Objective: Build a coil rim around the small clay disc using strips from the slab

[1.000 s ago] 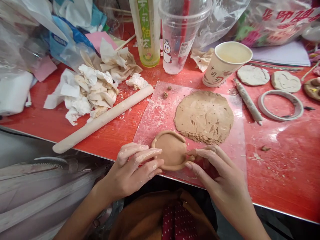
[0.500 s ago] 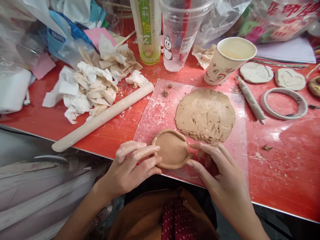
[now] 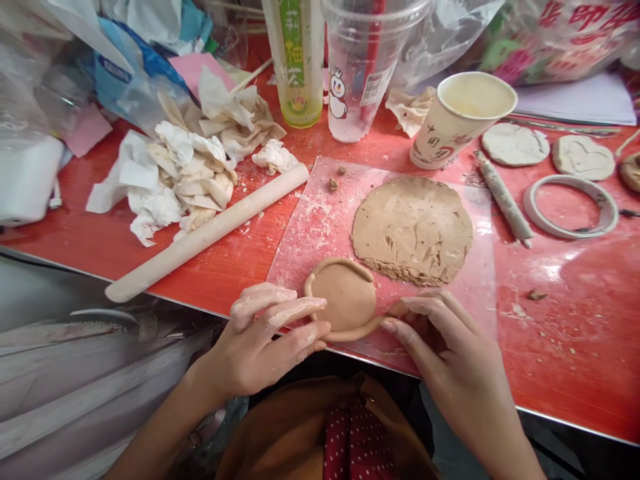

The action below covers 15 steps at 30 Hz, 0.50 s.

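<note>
The right hand [image 3: 450,353] pinched the loose end of a thin, rounded brown clay coil [image 3: 357,332] between thumb and fingertips, while the left hand [image 3: 267,340], fingers slightly parted, touched the left rim of the flat, round brown clay disc [image 3: 344,297] lying between them. Just beyond the fingers, a larger, rough-edged brown clay slab [image 3: 413,227] lay on a translucent plastic sheet [image 3: 295,250]; farther out past the left fingers was a long, pale cylindrical rod [image 3: 207,233].
</note>
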Motion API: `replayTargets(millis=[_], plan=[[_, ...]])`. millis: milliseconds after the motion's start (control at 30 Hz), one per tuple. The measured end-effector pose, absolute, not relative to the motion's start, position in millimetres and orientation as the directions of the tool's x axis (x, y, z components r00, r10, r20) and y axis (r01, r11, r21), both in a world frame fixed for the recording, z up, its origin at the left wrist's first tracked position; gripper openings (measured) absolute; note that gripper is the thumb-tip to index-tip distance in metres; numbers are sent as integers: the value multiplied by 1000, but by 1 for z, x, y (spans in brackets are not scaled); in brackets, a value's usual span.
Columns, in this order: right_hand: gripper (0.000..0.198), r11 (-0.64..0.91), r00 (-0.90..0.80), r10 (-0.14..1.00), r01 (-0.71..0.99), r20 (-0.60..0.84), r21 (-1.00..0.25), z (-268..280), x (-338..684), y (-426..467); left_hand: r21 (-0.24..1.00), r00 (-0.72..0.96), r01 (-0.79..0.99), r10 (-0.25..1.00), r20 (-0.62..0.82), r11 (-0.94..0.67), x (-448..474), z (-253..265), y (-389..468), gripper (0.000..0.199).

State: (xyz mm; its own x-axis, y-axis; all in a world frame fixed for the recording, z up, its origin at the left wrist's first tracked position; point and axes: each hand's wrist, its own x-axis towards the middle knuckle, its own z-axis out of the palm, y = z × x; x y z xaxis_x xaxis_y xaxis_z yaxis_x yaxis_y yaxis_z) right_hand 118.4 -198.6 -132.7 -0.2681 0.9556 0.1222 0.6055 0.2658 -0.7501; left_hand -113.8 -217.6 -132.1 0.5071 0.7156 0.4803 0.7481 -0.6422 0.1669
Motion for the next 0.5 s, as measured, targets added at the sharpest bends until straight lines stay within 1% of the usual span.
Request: replayTargets(millis=[67, 133, 200, 267, 333, 367, 400, 433, 500], plan=[[4, 240, -245, 963, 575, 116, -782, -131, 122, -200, 191, 491, 737, 708, 508, -648, -107, -117, -211, 15], [3, 184, -175, 979, 549, 104, -815, -131, 128, -200, 238, 504, 692, 692, 516, -681, -97, -96, -200, 12], [13, 109, -77, 994, 472, 82, -875, -130, 132, -199, 318, 561, 615, 683, 468, -722, -81, -73, -184, 11], [26, 71, -35, 997, 262, 64, -962, -126, 135, -192, 393, 618, 540, 668, 415, -744, -62, -53, -166, 12], [43, 63, -76, 995, -28, 65, -998, -117, 134, -179, 468, 688, 458, 635, 352, -756, -42, -40, -147, 14], [53, 47, -95, 994, -133, 60, -990, -111, 133, -172, 512, 713, 411, 615, 336, -755, -31, -38, -137, 14], [60, -1, -130, 991, -204, 27, -979, -104, 132, -164, 551, 720, 382, 613, 325, -742, -21, -37, -127, 15], [64, -28, -157, 988, -265, 15, -964, -98, 131, -156, 563, 694, 403, 642, 326, -721, -12, -38, -118, 16], [64, -60, -167, 986, -374, 4, -925, -88, 131, -143, 549, 626, 465, 697, 351, -694, 5, -45, -101, 22]])
